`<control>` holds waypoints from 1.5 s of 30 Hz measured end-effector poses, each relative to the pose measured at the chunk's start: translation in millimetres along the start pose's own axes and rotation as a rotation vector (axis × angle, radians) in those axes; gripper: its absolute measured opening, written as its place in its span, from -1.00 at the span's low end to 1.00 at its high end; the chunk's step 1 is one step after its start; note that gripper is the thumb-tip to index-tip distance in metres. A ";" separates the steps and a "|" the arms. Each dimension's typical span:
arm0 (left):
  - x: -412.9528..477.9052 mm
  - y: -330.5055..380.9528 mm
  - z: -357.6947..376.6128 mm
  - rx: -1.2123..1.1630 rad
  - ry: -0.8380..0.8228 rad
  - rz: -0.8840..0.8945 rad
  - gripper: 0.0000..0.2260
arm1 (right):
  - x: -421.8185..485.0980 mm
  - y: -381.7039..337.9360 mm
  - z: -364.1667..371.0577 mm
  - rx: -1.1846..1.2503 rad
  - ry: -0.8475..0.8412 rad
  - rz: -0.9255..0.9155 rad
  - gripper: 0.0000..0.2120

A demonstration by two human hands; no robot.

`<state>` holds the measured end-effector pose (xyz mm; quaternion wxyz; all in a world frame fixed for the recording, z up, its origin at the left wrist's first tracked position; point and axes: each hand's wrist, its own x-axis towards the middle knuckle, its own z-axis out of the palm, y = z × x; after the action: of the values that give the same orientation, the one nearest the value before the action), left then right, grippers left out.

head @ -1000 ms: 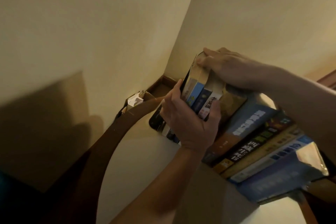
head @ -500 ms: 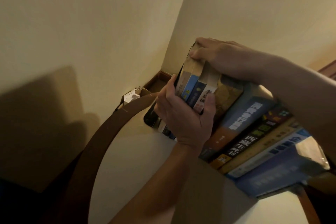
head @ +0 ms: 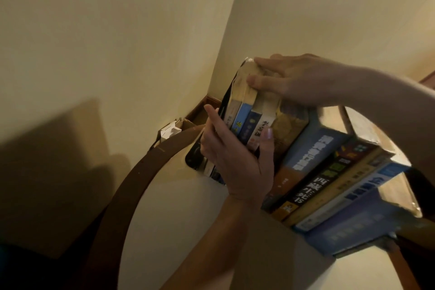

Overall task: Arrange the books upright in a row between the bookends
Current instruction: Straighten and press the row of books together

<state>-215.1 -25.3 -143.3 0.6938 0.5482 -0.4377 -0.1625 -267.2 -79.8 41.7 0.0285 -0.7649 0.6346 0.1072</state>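
Cream-painted walls (head: 117,30) are meeting in a corner behind a round pale tabletop (head: 176,207) edged by a dark brown wooden rim (head: 122,195). A row of books is running across it from 10 o'clock to 4 o'clock of the view, packed cover to cover. The camera is tilting too far to judge how upright they are standing.

The left hand (head: 230,160) is gripping a bundle of slim paperbacks (head: 244,122) at the row's 10 o'clock end, thumb across the spines and fingers round the far cover. The right hand (head: 296,80) is lying on the bundle's top page edges at 12 o'clock, fingers extended and pressing, wrapping nothing.

These paperbacks are looking light and bendy, with glossy covers likely to be sliding on one another. Squeezing them as one block low on the spines, while steadying the tops, is seeming wise. The bigger volumes are looking heavier and stiff.

Four paperbacks are showing in the bundle: grey, light blue, dark blue and white. A tan-covered book (head: 289,125) is touching them at 3 o'clock. Five larger ones are following:
- a blue-and-orange spine (head: 313,155)
- a black spine (head: 329,172)
- an ochre spine (head: 348,181)
- a white-and-blue spine (head: 367,186)
- a large blue volume (head: 357,223)

That is making ten. A black glossy slab (head: 193,155) at the bundle's 9 o'clock may be a bookend; I cannot tell.
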 end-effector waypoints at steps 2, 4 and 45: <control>-1.1 2.1 0.2 0.007 0.004 0.001 -0.16 | -6.7 6.0 0.9 -0.035 -0.044 0.019 -0.14; -2.3 3.3 1.2 0.032 -0.002 0.020 -0.09 | -11.3 10.6 5.3 0.008 -0.058 0.026 -0.08; -10.1 6.9 17.6 0.168 0.117 0.021 0.13 | -23.0 44.3 8.5 -0.043 0.004 0.025 -0.48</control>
<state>-236.4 -26.8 -141.1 0.6715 0.6084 -0.4141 -0.0858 -315.5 -64.6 42.1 0.0092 -0.7574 0.6418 0.1196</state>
